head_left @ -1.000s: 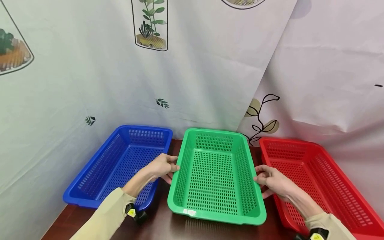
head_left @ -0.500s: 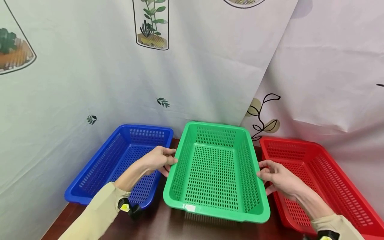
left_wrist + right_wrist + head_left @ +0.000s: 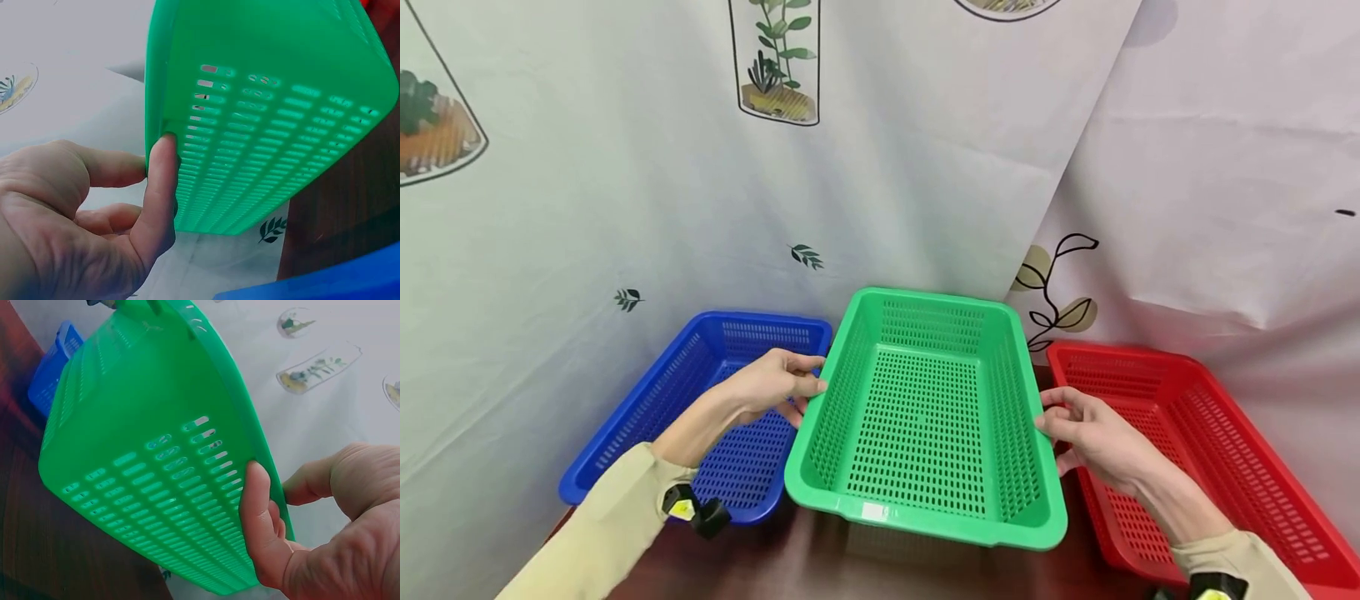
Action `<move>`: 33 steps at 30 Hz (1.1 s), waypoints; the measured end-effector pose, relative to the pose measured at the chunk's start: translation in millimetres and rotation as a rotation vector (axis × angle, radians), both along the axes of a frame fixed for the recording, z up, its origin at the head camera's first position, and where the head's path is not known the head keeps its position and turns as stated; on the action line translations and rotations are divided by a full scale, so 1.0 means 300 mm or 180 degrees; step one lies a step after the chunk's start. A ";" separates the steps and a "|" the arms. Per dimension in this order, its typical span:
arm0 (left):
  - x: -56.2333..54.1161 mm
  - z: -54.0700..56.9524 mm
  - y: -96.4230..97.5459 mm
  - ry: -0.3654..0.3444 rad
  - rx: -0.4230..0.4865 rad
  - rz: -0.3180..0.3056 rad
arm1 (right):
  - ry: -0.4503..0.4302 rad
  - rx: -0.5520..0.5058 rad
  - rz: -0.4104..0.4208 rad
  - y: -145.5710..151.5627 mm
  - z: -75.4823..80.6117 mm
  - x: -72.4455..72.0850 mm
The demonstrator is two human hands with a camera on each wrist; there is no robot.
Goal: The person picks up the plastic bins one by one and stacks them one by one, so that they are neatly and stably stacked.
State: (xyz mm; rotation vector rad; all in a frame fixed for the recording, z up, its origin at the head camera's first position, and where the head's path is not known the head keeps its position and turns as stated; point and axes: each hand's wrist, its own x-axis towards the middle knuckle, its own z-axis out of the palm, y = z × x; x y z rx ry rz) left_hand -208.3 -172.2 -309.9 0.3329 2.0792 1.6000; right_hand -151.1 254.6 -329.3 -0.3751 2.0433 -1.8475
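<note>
A green plastic basket [image 3: 917,425] with slotted sides and floor is held above the dark table between both hands. My left hand [image 3: 778,383] pinches its left rim, and my right hand [image 3: 1093,437] pinches the right rim. In the left wrist view, a fingertip [image 3: 164,147] presses the slotted side under the rim, with the thumb on the other side. The right wrist view has the same grip, fingers [image 3: 256,506] against the outer wall. Nothing lies inside the green basket. A white label [image 3: 874,512] sits on its near rim.
On the left stands a blue basket [image 3: 658,358], partly behind my left arm. A red basket [image 3: 1262,467] stands on the right, partly behind my right arm. The dark wooden table [image 3: 820,567] meets a pale printed cloth [image 3: 925,167] at the back.
Both hands have raised the green basket off the table and carried it slightly left. It looks larger now, and its far rim stands higher against the cloth. The blue and red baskets stayed put.
</note>
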 end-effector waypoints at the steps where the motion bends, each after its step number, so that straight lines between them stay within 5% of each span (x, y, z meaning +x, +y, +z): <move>1: 0.001 0.006 -0.006 0.0004 -0.0008 -0.0009 | 0.0016 -0.0025 0.0009 -0.004 0.004 0.000; 33: 0.016 0.090 -0.201 -0.0042 -0.0012 -0.0146 | 0.0068 -0.0403 0.0090 -0.173 0.069 0.003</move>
